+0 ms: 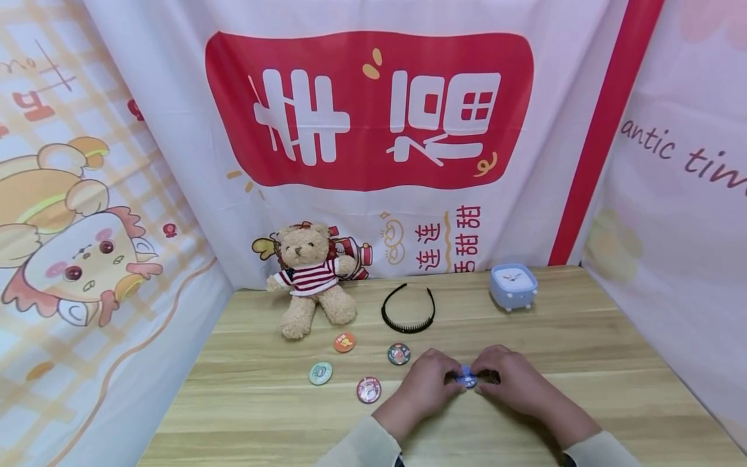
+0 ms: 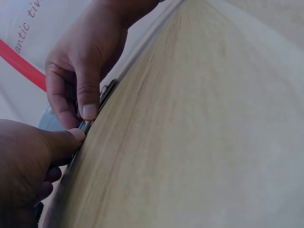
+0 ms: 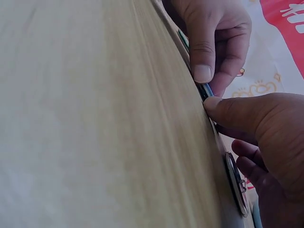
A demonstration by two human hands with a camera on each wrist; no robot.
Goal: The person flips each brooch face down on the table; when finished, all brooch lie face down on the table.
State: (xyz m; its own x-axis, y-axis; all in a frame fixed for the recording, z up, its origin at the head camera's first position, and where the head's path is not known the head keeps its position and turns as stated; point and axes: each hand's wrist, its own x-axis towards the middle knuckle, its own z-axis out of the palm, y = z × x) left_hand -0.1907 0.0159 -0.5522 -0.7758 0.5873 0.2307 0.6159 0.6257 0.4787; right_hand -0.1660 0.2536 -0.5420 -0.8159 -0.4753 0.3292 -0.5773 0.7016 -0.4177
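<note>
In the head view a round blue pin badge (image 1: pixel 467 377) is on the table between my two hands. My left hand (image 1: pixel 428 383) pinches its left edge between thumb and fingers. The right hand (image 1: pixel 512 380) does the same at its right edge. Both wrist views show the thumbs nearly meeting over the badge (image 3: pixel 207 89), low at the tabletop. Beside the fingers of my right hand, another round badge (image 3: pixel 236 184) stands tilted with the pin on its back showing; in the head view that hand mostly hides it.
Left of my hands lie several round badges: dark green (image 1: pixel 399 353), red (image 1: pixel 369 390), mint (image 1: pixel 320 373) and orange (image 1: pixel 344 342). A black toothed headband (image 1: pixel 408 324), a teddy bear (image 1: pixel 315 279) and a blue clock (image 1: pixel 513 287) stand farther back on the wooden table (image 1: pixel 245 421). Printed curtains (image 1: pixel 362 220) enclose it.
</note>
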